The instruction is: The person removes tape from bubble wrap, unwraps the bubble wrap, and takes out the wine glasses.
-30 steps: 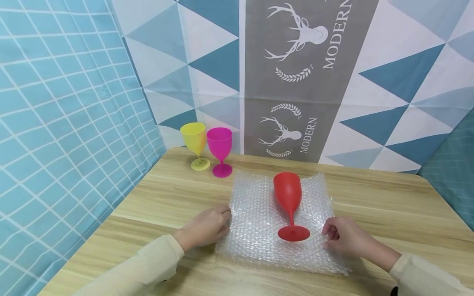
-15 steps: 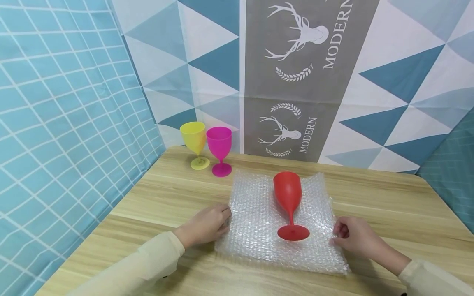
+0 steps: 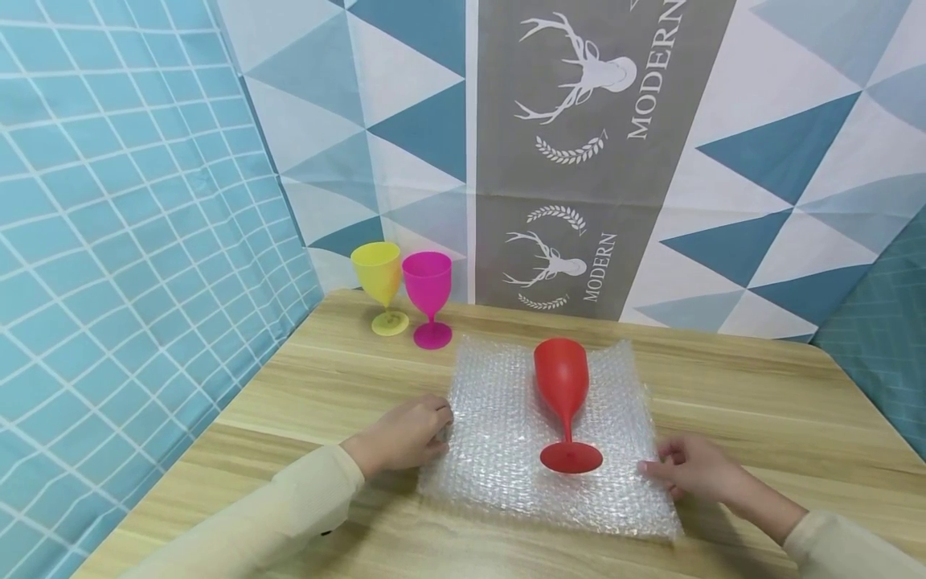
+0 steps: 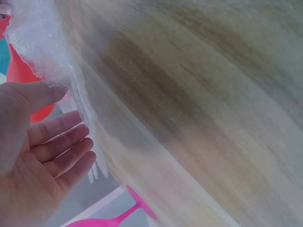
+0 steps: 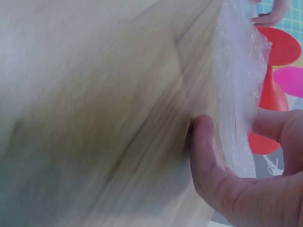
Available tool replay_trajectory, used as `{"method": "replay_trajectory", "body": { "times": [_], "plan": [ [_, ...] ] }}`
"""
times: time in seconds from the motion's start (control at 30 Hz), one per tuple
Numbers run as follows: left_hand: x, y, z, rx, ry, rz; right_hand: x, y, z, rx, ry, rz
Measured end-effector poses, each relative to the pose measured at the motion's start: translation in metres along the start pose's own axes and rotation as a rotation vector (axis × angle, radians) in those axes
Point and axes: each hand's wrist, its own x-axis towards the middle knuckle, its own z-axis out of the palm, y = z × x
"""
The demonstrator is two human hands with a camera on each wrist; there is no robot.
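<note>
A red plastic goblet (image 3: 562, 386) lies on its side on a sheet of clear bubble wrap (image 3: 492, 474), its foot toward the person. My left hand (image 3: 405, 434) is at the sheet's left edge; in the left wrist view its thumb (image 4: 45, 94) touches the wrap and its loosely spread fingers (image 4: 66, 146) are along the edge. At the right edge is my right hand (image 3: 698, 470), thumb reaching over the wrap. The right wrist view shows that thumb (image 5: 270, 124) and a finger (image 5: 206, 151) apart, on either side of the edge.
Toward the back left of the wooden table (image 3: 325, 386), a yellow goblet (image 3: 378, 273) and a magenta goblet (image 3: 428, 285) stand upright side by side. A patterned cloth (image 3: 579, 177) hangs behind the table, and a blue checked cloth (image 3: 145, 241) borders its left side.
My right hand has shifted outward and slightly nearer the person along the wrap's right edge, its thumb now extended over the sheet. The left hand and the red goblet stay nearly in place.
</note>
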Motion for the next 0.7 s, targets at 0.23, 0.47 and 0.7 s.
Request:
{"method": "replay_trajectory", "body": {
  "times": [0.23,0.47,0.7],
  "plan": [
    [0.006,0.001,-0.004,0.003,0.003,0.024,0.003,0.002,-0.003,0.233,-0.210,0.007],
    [0.020,0.005,-0.018,0.086,0.039,0.021,0.004,0.008,-0.005,0.395,-0.295,-0.002],
    [0.043,0.015,-0.037,0.102,0.021,-0.088,0.005,0.009,-0.006,0.487,-0.332,-0.043]
  ]
}}
